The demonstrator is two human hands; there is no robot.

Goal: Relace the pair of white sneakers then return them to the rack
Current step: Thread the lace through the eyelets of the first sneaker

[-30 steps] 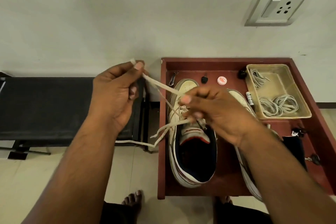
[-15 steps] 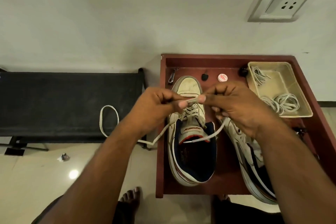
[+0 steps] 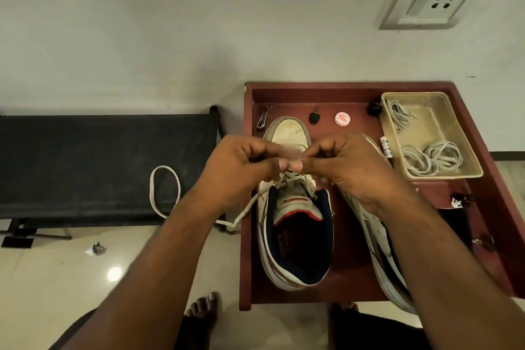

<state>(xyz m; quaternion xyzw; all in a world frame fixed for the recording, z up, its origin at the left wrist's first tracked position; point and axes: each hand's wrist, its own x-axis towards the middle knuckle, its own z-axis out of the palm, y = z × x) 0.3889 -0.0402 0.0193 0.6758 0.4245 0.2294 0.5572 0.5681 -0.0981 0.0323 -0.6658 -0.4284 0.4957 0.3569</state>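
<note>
Head view, steeply downward, close

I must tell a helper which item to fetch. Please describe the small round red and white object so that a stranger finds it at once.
Start at the dark red wooden tray against the wall. Along its far edge, past the toe of the white sneaker being laced, small items lie in a row. The round red and white disc lies flat between two small black objects; it alone is brightly coloured and circular.

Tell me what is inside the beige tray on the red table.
The beige tray holds loose pale shoelaces: one small bundle at its far end, larger coils at its near end. Bare tray floor shows between them. Nothing covers it; anything beneath the coils is hidden.
</note>
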